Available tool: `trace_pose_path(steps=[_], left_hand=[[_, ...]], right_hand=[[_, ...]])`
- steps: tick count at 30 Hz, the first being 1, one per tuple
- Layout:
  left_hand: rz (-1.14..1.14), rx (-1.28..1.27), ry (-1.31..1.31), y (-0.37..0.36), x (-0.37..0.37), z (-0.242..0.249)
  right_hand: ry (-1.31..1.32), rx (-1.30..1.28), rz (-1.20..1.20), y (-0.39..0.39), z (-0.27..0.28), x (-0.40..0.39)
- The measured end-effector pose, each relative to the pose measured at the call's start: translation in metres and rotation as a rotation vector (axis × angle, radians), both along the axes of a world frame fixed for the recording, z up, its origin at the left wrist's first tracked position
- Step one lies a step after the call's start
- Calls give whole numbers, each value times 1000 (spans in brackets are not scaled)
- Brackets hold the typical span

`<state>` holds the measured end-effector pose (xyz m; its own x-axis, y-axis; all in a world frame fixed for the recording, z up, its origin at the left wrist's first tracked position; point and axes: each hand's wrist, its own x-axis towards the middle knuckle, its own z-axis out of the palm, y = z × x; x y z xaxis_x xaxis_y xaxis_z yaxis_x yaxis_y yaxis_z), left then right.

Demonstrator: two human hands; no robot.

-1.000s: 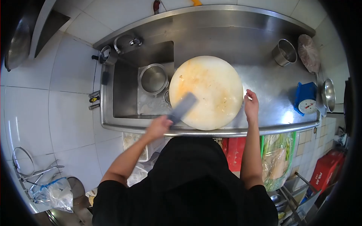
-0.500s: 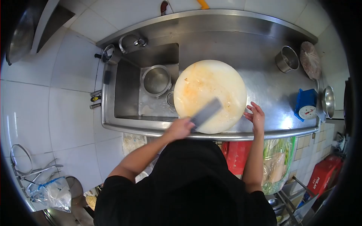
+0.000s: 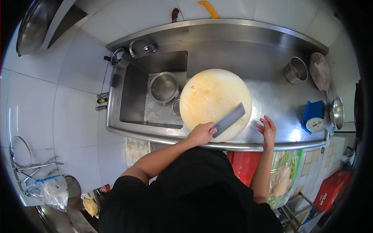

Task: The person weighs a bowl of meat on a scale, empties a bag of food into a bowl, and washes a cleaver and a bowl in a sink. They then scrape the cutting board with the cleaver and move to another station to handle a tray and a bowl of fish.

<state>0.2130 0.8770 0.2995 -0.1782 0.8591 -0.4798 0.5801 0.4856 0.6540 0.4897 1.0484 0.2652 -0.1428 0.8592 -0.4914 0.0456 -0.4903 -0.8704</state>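
My left hand is wrapped round the handle of a cleaver. Its broad grey blade lies across the front right part of a thick, round white cutting board, pointing away to the right. Yellowish stains and a few small crumbs mark the board's surface. To the right of the board, over the steel counter, my right hand is open and holds nothing, its fingers loosely curled and apart.
Left of the board is a sink holding a metal bowl. A steel pot, a bagged item, a blue scale and another bowl are at the right end. Two handles, one a yellow handle, show at the back wall.
The cleaver, blurred by motion before, has swung to the right over the board with my left hand and now shows sharply. My right hand stays open beside the board. The view has shifted slightly.
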Motion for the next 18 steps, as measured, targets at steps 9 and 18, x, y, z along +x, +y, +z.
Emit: trace_pose_path(steps=[9, 18], left_hand=[[490, 110, 628, -56, -199, 26], [-27, -103, 1, -6, 10, 23]], right_hand=[[-69, -26, -103, -14, -23, 63], [-23, 10, -8, -8, -6, 30]])
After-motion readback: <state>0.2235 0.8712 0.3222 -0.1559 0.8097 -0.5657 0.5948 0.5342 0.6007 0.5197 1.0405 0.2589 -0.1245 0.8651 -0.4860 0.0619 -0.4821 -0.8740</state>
